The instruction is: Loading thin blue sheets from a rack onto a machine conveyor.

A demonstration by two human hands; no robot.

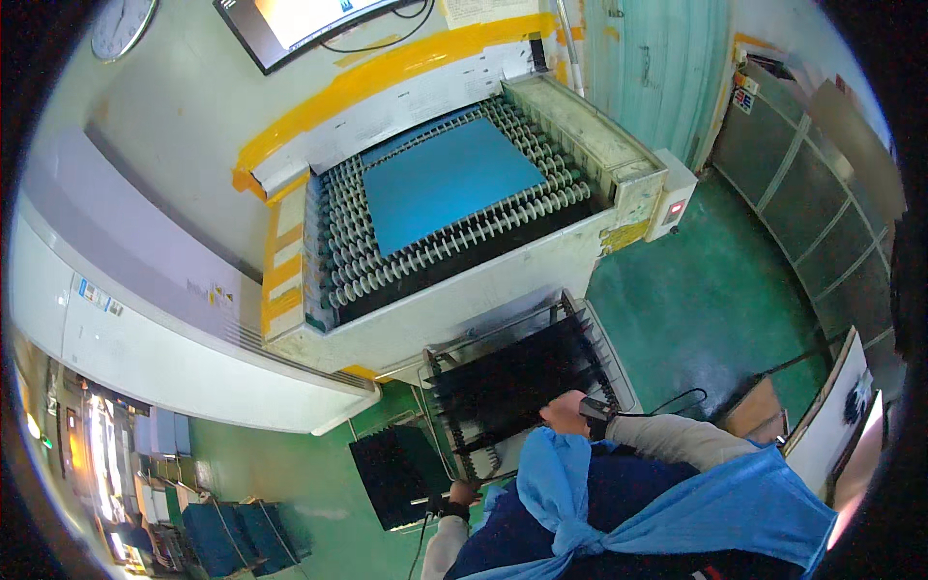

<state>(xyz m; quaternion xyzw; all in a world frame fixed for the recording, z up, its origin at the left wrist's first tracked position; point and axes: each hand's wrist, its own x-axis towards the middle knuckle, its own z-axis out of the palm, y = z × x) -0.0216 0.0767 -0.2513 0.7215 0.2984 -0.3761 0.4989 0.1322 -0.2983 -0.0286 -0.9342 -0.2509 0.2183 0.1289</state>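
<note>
from where i stand, a round white wall clock (123, 29) hangs at the far left, above a long, glossy white housing (193, 338). past its lower end, two dark blue rectangular panels (208, 536) lean side by side near the green floor (319, 464). a black-framed flat screen (309, 21) is fixed to the wall higher up. next, low down, a black rectangular panel (394, 474) stands tilted just beside the rack. behind it sits a wide off-white machine (464, 287) with rows of pale roller wheels (565, 174), and a flat bright blue sheet (449, 184) lies on them. the left hand (464, 493) is low, at the near left corner of the rack, close to the black panel's edge; i cannot tell whether its fingers are closed on anything. the pale metal-framed rack (614, 362) stands directly in front of the machine, and the dark, flat black sheets (517, 382) lie within it. the right hand (565, 414), fingers bent, is over their near right edge; whether it grips one i can't make out. further right are a pale teal door (657, 77), a grey metal partition (822, 193) and a leaning white board (833, 416).
</note>
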